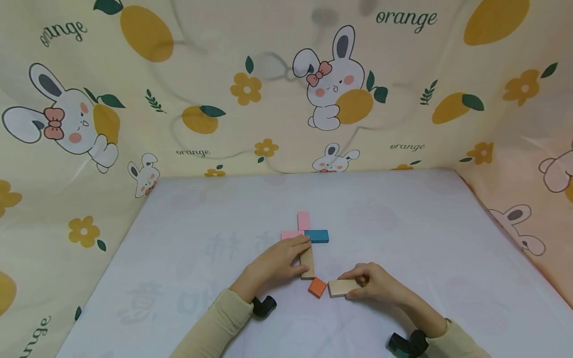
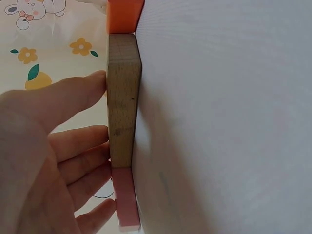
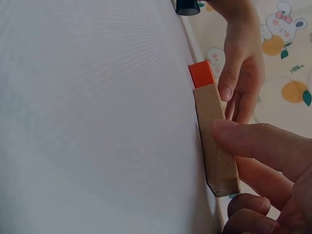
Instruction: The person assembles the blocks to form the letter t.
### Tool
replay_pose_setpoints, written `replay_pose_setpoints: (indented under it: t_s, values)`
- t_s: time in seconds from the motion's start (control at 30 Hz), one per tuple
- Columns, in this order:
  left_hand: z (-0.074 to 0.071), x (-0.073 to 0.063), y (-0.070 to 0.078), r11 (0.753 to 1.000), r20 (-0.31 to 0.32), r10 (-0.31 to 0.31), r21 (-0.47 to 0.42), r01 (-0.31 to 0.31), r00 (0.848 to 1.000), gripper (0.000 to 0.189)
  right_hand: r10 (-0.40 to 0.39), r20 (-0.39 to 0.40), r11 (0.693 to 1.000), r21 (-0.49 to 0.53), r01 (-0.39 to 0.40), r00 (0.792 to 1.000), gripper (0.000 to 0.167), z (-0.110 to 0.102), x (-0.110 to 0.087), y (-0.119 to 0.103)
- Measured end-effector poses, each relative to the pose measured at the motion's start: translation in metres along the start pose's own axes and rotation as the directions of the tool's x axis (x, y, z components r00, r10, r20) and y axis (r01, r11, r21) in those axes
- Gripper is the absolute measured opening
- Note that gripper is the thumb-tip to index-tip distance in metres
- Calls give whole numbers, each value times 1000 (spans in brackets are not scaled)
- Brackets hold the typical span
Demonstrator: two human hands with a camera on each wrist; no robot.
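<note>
My left hand [image 1: 281, 261] rests over a long plain wooden block [image 1: 307, 263], its fingertips touching the side of the block and the pink block beyond it in the left wrist view. My right hand [image 1: 376, 283] pinches a second wooden block [image 1: 341, 288] between thumb and fingers, flat on the table. Between the two wooden blocks lies an orange block [image 1: 317, 287], turned at an angle. Past the left fingers lie a blue block [image 1: 319, 236] and a pink block [image 1: 290, 234], end to end. Another pink block [image 1: 303, 221] stands out from them toward the back.
A white cloth covers the table [image 1: 201, 209]. Behind and at both sides hangs a curtain [image 1: 268, 114] printed with rabbits and oranges. A black wrist device [image 1: 265, 307] sits by the left cuff, and another black device [image 1: 408, 343] by the right cuff.
</note>
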State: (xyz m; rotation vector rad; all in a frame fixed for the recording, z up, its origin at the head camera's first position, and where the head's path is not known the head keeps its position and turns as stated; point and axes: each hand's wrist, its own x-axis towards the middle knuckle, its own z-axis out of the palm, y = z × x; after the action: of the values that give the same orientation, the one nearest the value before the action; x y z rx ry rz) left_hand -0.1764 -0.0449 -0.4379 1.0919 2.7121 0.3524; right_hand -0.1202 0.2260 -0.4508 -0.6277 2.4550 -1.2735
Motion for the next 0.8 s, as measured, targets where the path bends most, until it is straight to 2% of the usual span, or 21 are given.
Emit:
replay_pose_setpoints:
  t_s: [0.13,0.4,0.8]
  values:
    - [0,0,0,1000,2,-8,3,8,1000,60,10,-2,1000,-4,-10,1000,38,0,1,-1]
    - [0,1,1,1000,22,-26,-3,26,999,60,-21,6,999,-40,21,1000,36,1,1,-1]
    - [2,1,-1,1000,11,-26,-9,26,1000,61,-11,17,999,-35,11,1000,39,0,3,0]
